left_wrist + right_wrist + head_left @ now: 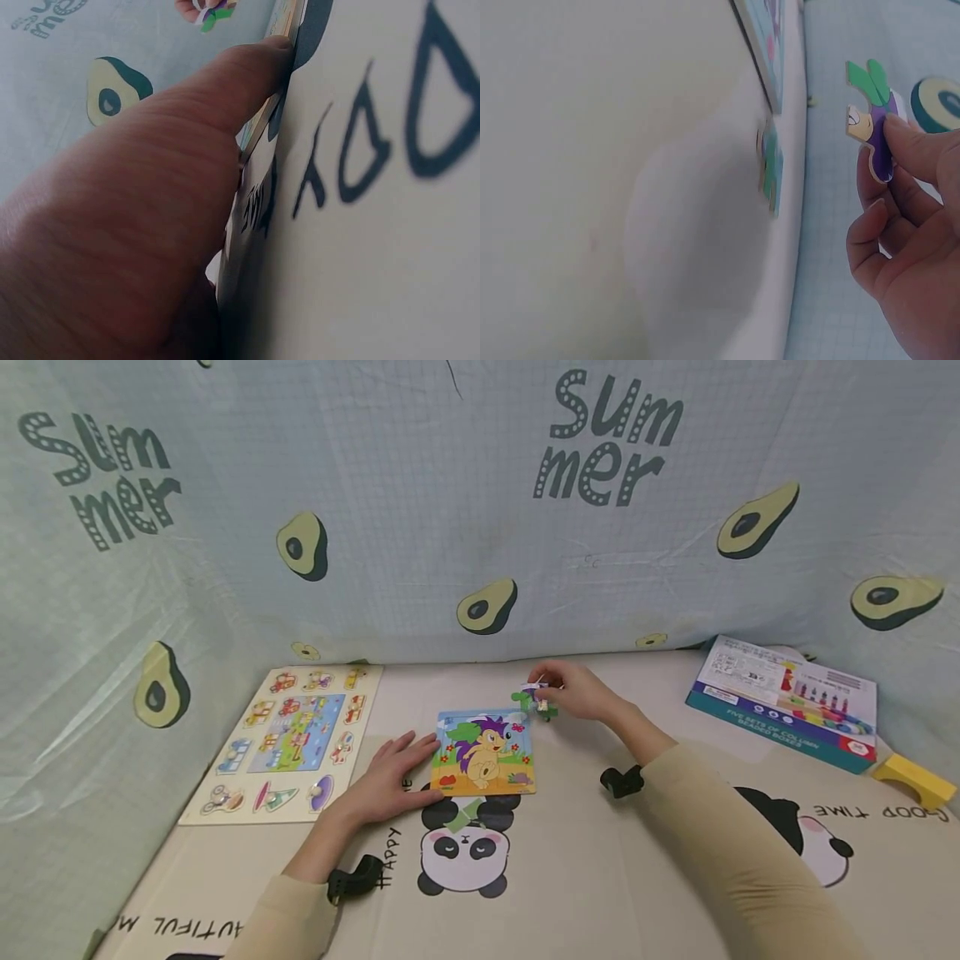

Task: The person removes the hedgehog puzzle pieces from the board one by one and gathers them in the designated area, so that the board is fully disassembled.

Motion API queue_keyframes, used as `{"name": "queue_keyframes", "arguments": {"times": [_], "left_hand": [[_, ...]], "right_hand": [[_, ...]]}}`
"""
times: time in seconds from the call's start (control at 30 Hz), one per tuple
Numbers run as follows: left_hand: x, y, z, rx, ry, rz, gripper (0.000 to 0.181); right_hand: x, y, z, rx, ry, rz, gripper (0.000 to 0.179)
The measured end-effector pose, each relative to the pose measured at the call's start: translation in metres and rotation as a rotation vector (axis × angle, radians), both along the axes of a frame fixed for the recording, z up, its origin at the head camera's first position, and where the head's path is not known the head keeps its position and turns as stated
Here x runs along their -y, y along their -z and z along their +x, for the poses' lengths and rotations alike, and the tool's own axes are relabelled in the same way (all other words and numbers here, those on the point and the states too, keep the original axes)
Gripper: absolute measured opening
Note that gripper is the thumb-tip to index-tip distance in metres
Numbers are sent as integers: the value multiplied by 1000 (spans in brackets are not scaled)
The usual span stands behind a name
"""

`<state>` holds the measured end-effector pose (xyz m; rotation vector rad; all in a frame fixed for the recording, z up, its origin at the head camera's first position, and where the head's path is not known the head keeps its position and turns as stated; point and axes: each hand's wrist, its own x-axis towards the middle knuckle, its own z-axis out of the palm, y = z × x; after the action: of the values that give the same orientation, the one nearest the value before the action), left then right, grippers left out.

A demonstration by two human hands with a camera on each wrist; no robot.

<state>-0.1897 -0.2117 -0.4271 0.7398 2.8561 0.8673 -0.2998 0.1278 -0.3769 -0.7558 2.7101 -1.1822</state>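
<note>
In the head view a hedgehog jigsaw board (487,755) lies on the table cover. My left hand (387,781) rests beside it, fingers spread, with fingertips and thumb at its left edge. The left wrist view shows the thumb (251,75) along the board's side. Above the table, just beyond the board's upper right corner, my right hand (576,690) pinches a jigsaw piece. That jigsaw piece (880,142) shows purple, green and cream between thumb and fingers in the right wrist view. Another jigsaw piece (771,169), mostly green and blue, lies below the hand on the table.
A pegged picture board (296,739) with vehicles and toys lies to the left. On the right sits a beaded-column box (783,702), with a yellow arch block (915,782) next to it. A printed fabric wall (405,527) rises behind the table.
</note>
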Motion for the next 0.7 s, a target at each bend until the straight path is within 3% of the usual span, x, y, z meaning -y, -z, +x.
{"name": "queue_keyframes", "arguments": {"times": [0.3,0.7], "left_hand": [[1,-1,0,6,-5,0,79],[1,0,1,17,-20,1,79]], "right_hand": [[-33,3,-8,20,46,38,14],[-60,15,-14,96,29,14,15]]}}
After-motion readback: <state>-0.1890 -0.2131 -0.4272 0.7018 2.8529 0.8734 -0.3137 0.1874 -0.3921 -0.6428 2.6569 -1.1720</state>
